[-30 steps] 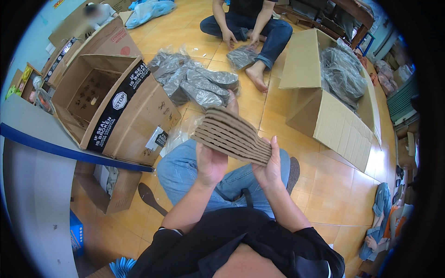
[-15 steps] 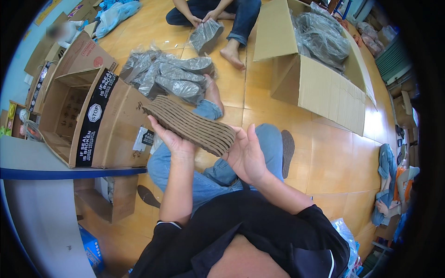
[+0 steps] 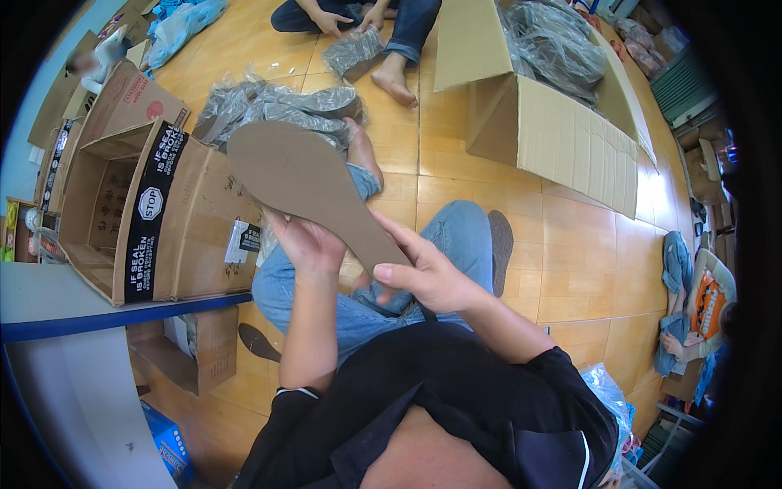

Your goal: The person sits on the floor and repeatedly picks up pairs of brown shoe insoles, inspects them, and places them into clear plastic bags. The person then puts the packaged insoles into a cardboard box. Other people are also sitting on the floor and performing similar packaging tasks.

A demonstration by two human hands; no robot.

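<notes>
A brown shoe sole (image 3: 293,167) is held up in front of me, its smooth flat face turned toward me and its wide end pointing to the far left. My left hand (image 3: 308,244) supports it from beneath near the middle, with the fingers partly hidden behind it. At the narrow near end, my right hand (image 3: 428,275) grips the sole, thumb on the smooth face. Beyond it lies a pile of plastic-wrapped soles (image 3: 273,104) on the floor.
An open carton (image 3: 204,212) with black tape stands at the left, by a blue-edged table (image 3: 163,314). A large carton (image 3: 562,122) holds more wrapped pieces. A person opposite handles a bagged sole (image 3: 354,53). Dark soles (image 3: 500,253) lie by my legs.
The sole has been turned over: its ridged face showed before, its smooth face shows now. My right hand has shifted nearer and its thumb has come down onto the sole.
</notes>
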